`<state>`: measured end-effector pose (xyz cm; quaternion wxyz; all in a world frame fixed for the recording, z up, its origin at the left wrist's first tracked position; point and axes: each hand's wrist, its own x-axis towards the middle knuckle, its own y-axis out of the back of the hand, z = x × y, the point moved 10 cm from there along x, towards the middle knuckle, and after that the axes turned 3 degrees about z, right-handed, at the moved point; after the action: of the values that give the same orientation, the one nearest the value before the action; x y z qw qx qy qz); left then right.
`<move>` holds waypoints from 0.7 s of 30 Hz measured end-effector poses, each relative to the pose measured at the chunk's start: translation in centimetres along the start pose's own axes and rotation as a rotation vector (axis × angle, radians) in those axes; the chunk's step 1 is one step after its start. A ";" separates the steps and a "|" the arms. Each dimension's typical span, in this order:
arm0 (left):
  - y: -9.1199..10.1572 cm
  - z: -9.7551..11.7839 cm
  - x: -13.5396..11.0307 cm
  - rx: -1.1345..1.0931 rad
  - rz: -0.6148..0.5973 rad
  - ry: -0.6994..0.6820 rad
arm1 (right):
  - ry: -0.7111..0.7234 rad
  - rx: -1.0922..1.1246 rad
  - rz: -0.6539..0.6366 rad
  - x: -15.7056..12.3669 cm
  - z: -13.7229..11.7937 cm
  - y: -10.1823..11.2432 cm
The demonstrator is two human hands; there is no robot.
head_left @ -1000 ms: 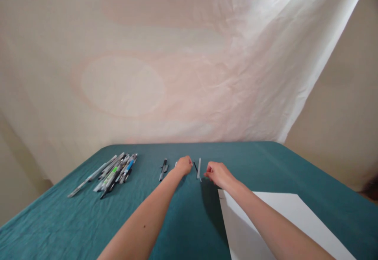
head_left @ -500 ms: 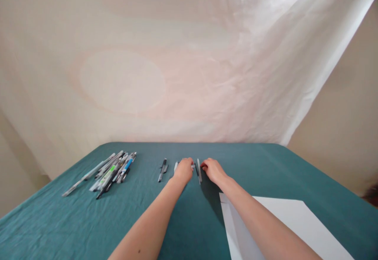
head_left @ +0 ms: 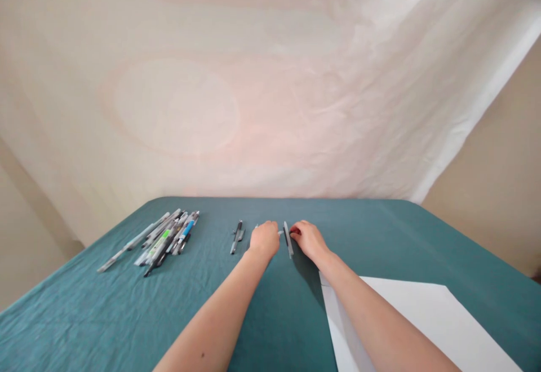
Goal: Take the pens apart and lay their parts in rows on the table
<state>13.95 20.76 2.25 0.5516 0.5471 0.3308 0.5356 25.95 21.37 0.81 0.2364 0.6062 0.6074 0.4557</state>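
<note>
On the teal cloth, my left hand [head_left: 265, 240] is closed, its back toward me. A small light tip pokes out from its fingers toward the right; what they hold is mostly hidden. Grey-and-black pens [head_left: 288, 240] stand close together between my two hands, pointing away from me. My right hand [head_left: 310, 241] has its thumb and fingertips pinched at the right side of these pens. Left of my left hand lies a small pair of dark-and-clear pens [head_left: 237, 238]. A pale end of another thing shows just behind my left knuckles.
A loose heap of several pens [head_left: 163, 242], some with green or blue labels, lies on the left of the table [head_left: 127, 327]. White paper [head_left: 406, 310] with a folded left edge lies under my right forearm. A pale sheet [head_left: 270, 107] hangs behind the table.
The two pens between my hands, slightly apart before, now lie side by side. My left hand has turned a little and covers more of what it holds. The view has shifted slightly.
</note>
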 end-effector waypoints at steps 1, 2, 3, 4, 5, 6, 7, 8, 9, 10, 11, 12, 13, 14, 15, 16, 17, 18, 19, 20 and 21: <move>0.0 0.0 0.0 0.012 0.001 0.012 | 0.004 0.004 0.001 -0.1 -0.1 0.0; 0.0 -0.1 0.0 0.021 0.002 0.021 | 0.008 0.006 0.003 -0.1 -0.1 0.1; 0.0 -0.1 0.0 0.027 0.001 0.028 | 0.013 0.008 0.006 -0.2 -0.2 0.1; -0.1 -0.1 -0.1 0.030 -0.002 0.032 | 0.017 0.009 0.011 -0.2 -0.2 0.2; -0.1 -0.1 -0.1 0.031 -0.006 0.036 | 0.019 0.009 0.016 -0.3 -0.2 0.3; -0.2 -0.1 -0.1 0.030 -0.012 0.038 | 0.020 0.008 0.021 -0.3 -0.2 0.3; -0.2 -0.1 -0.1 0.027 -0.018 0.040 | 0.020 0.007 0.027 -0.3 -0.1 0.4; -0.3 -0.2 -0.1 0.024 -0.024 0.042 | 0.020 0.006 0.031 -0.3 -0.1 0.4; -0.3 -0.2 -0.1 0.019 -0.031 0.044 | 0.019 0.004 0.034 -0.4 0.0 0.5; -0.4 -0.3 -0.1 0.013 -0.038 0.047 | 0.018 0.002 0.036 -0.4 0.0 0.5; -0.5 -0.3 -0.1 0.008 -0.043 0.050 | 0.018 0.000 0.038 -0.4 0.1 0.5; -0.5 -0.3 -0.1 0.002 -0.048 0.053 | 0.018 -0.002 0.039 -0.4 0.1 0.5; -0.6 -0.3 -0.1 -0.003 -0.050 0.056 | 0.018 -0.004 0.041 -0.4 0.1 0.5; -0.6 -0.3 -0.1 -0.008 -0.051 0.058 | 0.018 -0.006 0.043 -0.4 0.1 0.5; -0.7 -0.3 0.0 -0.012 -0.050 0.059 | 0.019 -0.007 0.045 -0.4 0.1 0.5; -0.7 -0.3 0.0 -0.016 -0.048 0.058 | 0.021 -0.008 0.047 -0.4 0.1 0.4; -0.7 -0.3 0.0 -0.020 -0.047 0.057 | 0.022 -0.008 0.049 -0.4 0.1 0.4; -0.7 -0.3 0.1 -0.024 -0.045 0.055 | 0.023 -0.009 0.050 -0.4 0.1 0.4; -0.7 -0.3 0.1 -0.027 -0.043 0.054 | 0.023 -0.009 0.051 -0.4 0.1 0.4; -0.7 -0.3 0.1 -0.029 -0.041 0.055 | 0.023 -0.009 0.052 -0.4 0.2 0.4; -0.7 -0.4 0.1 -0.030 -0.040 0.057 | 0.023 -0.008 0.053 -0.4 0.2 0.4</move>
<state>13.76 21.06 1.55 0.5608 0.5167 0.3490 0.5448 26.41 20.97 0.93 0.2200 0.6158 0.5920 0.4711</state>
